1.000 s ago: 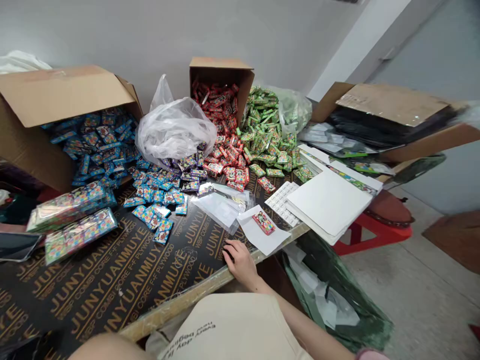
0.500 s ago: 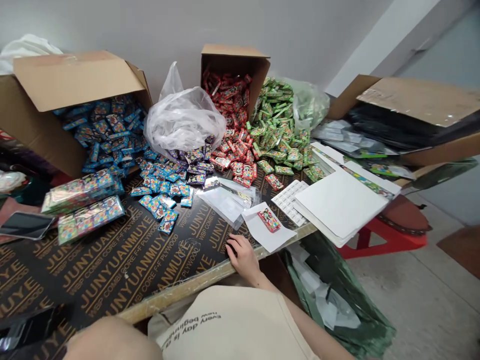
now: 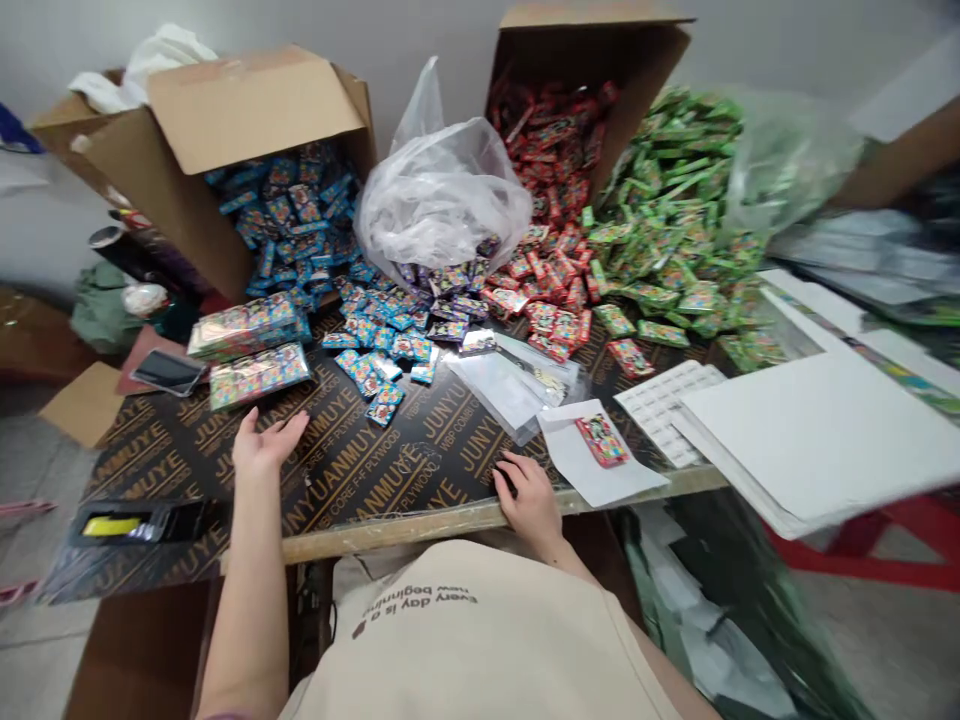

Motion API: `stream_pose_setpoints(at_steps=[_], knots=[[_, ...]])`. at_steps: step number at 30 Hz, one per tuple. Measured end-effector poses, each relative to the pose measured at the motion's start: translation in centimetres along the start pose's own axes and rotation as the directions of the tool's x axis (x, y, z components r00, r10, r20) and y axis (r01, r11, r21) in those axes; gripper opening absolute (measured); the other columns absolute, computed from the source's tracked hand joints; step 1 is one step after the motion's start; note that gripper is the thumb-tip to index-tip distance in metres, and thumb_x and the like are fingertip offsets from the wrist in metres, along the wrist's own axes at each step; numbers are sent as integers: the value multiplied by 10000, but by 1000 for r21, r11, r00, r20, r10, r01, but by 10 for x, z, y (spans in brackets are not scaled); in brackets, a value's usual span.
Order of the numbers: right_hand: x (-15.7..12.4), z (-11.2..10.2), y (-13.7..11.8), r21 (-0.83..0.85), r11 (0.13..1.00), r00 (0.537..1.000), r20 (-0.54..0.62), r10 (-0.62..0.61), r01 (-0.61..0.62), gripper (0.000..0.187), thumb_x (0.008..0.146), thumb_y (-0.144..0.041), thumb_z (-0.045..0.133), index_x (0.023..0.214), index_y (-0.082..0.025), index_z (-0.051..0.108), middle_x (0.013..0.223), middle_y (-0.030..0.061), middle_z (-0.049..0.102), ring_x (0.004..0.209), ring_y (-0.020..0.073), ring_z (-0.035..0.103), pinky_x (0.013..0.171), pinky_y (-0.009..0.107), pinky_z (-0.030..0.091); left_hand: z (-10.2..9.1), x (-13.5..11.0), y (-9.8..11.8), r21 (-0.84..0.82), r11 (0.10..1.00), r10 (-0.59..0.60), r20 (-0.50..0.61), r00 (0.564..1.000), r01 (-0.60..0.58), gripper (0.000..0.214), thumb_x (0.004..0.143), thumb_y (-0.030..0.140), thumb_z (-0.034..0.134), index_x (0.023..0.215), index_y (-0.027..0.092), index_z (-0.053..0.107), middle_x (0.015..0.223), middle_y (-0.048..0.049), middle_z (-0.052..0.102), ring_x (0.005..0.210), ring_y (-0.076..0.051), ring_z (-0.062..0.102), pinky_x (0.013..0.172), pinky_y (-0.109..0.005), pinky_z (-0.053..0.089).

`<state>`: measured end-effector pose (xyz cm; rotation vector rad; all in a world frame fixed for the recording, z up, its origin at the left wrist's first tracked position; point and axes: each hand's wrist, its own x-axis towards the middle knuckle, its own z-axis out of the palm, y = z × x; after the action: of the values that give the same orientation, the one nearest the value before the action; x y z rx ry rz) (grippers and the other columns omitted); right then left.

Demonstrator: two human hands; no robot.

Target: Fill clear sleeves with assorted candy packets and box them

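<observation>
My left hand (image 3: 264, 446) reaches out over the black plywood board (image 3: 352, 470), fingers spread, just below two wrapped bundles of small packets (image 3: 255, 355). It holds nothing. My right hand (image 3: 529, 493) rests on the board's near edge, fingers curled down beside a white sheet (image 3: 600, 465) carrying one red packet (image 3: 601, 440). Clear plastic sleeves (image 3: 517, 380) lie just beyond that hand.
Heaps of blue packets (image 3: 300, 215), red packets (image 3: 551, 200) and green packets (image 3: 667, 220) spill from tipped cartons and bags at the back. A crumpled clear bag (image 3: 442, 195) sits mid-back. White sheets (image 3: 817, 430) lie at right. A phone (image 3: 169, 370) lies at left.
The view has swung left and down. My left arm has come into view, reaching toward the wrapped bundles. My right hand has stayed at the board's edge.
</observation>
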<state>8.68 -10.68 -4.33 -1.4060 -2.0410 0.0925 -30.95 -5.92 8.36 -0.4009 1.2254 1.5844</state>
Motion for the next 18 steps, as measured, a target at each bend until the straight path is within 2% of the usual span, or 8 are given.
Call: stream_pose_setpoints(at_steps=[2, 4, 5, 9, 11, 14, 17, 18], knots=[[1, 2, 1, 13, 1000, 1000, 0, -27, 27, 155, 906, -229, 550, 947, -144, 673, 1013, 131, 679, 953, 252, 623, 869, 441, 532, 2, 25, 14, -40, 997, 74, 30, 997, -73, 703, 911, 425, 396, 1517, 145, 174, 1519, -220, 323, 1408, -294, 352, 990, -511, 480], [1, 3, 1, 21, 999, 999, -3, -47, 47, 149, 904, -228, 554, 944, -143, 670, 1003, 129, 678, 947, 252, 624, 862, 440, 533, 10, 45, 30, -75, 985, 164, 74, 984, -158, 679, 908, 464, 373, 1510, 188, 220, 1548, -177, 294, 1438, -293, 291, 1027, -548, 421], [2, 2, 1, 23, 998, 999, -6, -50, 51, 147, 905, -227, 555, 945, -143, 668, 1000, 128, 678, 945, 251, 624, 857, 438, 534, 16, 53, 38, -91, 984, 159, 76, 984, -152, 667, 912, 468, 349, 1507, 193, 230, 1558, -171, 274, 1451, -299, 256, 1026, -563, 411], [2, 3, 0, 24, 999, 998, -36, -45, 46, 150, 906, -233, 554, 951, -147, 668, 992, 127, 675, 934, 245, 623, 852, 436, 537, 40, 67, 66, -135, 991, -22, -2, 1000, 22, 714, 909, 502, 282, 1514, 131, 201, 1587, -220, 126, 1473, -362, 107, 975, -598, 443], [2, 3, 0, 26, 999, 998, -48, -38, 39, 157, 905, -240, 555, 951, -147, 673, 989, 129, 677, 929, 245, 624, 852, 441, 538, 47, 66, 73, -117, 992, -47, -32, 998, 43, 733, 908, 505, 275, 1510, 94, 198, 1587, -233, 101, 1472, -372, 89, 982, -594, 443], [3, 1, -2, 40, 999, 999, -41, -4, 5, 170, 905, -252, 552, 946, -158, 688, 992, 128, 685, 933, 246, 628, 854, 446, 540, 48, 59, 68, 7, 999, 47, 5, 999, -47, 668, 930, 439, 246, 1491, 78, 223, 1571, -214, 198, 1469, -358, 148, 1009, -608, 406], [4, -6, -7, 78, 996, 999, -1, 50, -49, 180, 905, -244, 540, 943, -178, 704, 1008, 123, 694, 956, 244, 633, 870, 441, 540, 41, 47, 44, 180, 954, 220, 123, 968, -240, 563, 957, 363, 189, 1477, 152, 242, 1540, -114, 337, 1445, -318, 249, 1014, -637, 377], [4, -9, -9, 99, 993, 998, 14, 62, -64, 181, 906, -234, 536, 942, -184, 707, 1016, 120, 695, 969, 242, 632, 882, 439, 538, 38, 41, 32, 225, 940, 227, 144, 963, -255, 566, 961, 385, 187, 1477, 158, 235, 1524, -101, 374, 1436, -322, 268, 1004, -631, 392]])
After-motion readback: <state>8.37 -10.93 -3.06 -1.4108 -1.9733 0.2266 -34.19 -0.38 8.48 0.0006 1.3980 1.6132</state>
